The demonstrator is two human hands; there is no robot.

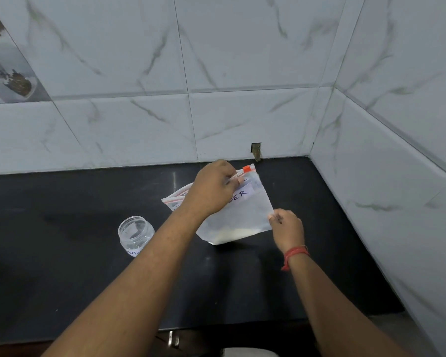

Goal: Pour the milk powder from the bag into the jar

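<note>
1. One bag (245,212): a clear zip bag with one orange slider (246,169) at its top edge and one white handwritten label (238,195) on its face.
2. One small heap of pale powder (232,234), lying along the bottom of the bag.
3. One jar (135,234): clear, open-topped, with one label strip low on its side.
4. Two hands: one left hand (213,189) and one right hand (287,226).
5. One red thread band (295,255), on the right wrist.
6. One black table (62,228).
7. One small notch (256,150) in the wall tiles, just above the table's back edge.
</note>
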